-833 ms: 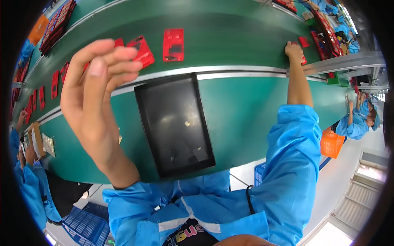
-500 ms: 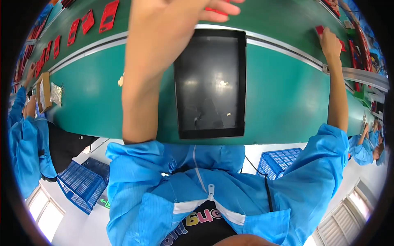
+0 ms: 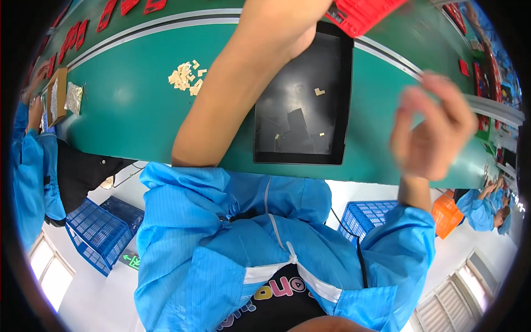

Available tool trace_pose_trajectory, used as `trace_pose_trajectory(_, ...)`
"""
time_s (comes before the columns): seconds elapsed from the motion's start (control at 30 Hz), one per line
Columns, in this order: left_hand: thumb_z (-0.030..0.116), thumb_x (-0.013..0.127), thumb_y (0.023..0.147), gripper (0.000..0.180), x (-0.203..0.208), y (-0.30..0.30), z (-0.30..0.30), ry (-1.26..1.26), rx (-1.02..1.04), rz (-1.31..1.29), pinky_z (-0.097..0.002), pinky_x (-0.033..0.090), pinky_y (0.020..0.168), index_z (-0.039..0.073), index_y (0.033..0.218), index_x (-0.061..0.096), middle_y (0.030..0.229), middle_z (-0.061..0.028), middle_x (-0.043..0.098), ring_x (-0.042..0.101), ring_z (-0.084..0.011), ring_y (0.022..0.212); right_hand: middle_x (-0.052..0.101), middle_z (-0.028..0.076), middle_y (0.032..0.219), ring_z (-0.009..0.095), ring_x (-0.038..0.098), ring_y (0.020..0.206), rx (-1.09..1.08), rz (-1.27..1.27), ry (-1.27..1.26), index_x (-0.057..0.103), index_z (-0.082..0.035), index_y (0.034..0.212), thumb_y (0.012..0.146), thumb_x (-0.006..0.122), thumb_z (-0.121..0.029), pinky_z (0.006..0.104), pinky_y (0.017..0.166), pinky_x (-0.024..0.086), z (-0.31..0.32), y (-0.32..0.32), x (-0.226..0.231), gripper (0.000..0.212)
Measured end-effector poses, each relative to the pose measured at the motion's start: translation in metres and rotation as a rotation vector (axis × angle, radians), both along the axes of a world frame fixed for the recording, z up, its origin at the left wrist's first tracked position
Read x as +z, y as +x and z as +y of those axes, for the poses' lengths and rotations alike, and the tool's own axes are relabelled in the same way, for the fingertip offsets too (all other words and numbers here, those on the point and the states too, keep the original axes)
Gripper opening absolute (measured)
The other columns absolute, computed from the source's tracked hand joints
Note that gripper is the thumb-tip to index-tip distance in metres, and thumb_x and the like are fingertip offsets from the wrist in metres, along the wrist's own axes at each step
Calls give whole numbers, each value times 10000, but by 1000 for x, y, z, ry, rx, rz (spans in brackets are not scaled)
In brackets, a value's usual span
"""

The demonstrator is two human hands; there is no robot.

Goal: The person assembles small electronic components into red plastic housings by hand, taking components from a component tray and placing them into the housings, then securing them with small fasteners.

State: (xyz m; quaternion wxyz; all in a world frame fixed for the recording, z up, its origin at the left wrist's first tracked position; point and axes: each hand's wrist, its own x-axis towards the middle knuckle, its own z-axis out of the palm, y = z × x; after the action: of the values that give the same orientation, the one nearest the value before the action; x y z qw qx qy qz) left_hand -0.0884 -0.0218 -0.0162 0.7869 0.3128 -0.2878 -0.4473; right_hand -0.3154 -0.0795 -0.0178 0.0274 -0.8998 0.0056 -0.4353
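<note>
Here, past the black tray [image 3: 301,83], a red plate [image 3: 365,14] showed beside the left hand [image 3: 293,22], whose grip couldn't be told; right of the tray, the right hand [image 3: 431,130] curled loosely, seemingly empty. Steady edge handling seemed best.

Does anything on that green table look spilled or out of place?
Possibly: small cream pieces lie in a loose heap on the green table, left of the black tray, with a few strays inside it. They look scattered, perhaps spilled. The red piece by the left hand is cropped, so damage can't be judged.
</note>
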Motion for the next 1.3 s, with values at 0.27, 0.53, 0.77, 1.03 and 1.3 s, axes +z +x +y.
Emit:
trace_pose_trajectory(0.27,138,454,1070,332,15,14,20,-20,26,4,-347,620,754,-114,1192,633,1020,-195,728,730,-239,851,554,156,1198,335,622,1051,144,899,408,629,-41,1259,778,813,-86,425,842,557,57,28,-51,517)
trace_pose_trajectory(0.53,150,459,1075,334,26,16,22,32,126,17,-344,609,767,-108,1216,618,1016,-185,731,728,-235,843,633,142,977,320,655,920,204,1000,694,634,-38,1039,813,775,-42,427,818,498,41,33,-49,266)
trace_pose_trajectory(0.77,126,500,1064,293,17,23,19,-85,55,17,-332,588,745,-100,1206,621,1028,-182,725,717,-227,824,723,123,996,303,677,825,249,732,809,692,-45,975,844,746,-19,377,829,496,26,33,-26,144)
trace_pose_trajectory(1.03,163,481,1092,321,28,15,26,-36,63,36,-379,608,873,-85,1295,508,1144,-248,694,737,-300,1005,706,236,1063,271,694,839,347,-55,434,730,5,929,719,783,99,304,656,568,3,29,8,236)
trace_pose_trajectory(1.3,113,437,1065,341,31,1,31,-45,189,-79,-429,587,953,-91,1331,503,1200,-254,689,721,-354,1084,716,245,1052,303,717,899,276,-208,272,728,84,980,664,817,58,344,778,593,-2,57,41,329)
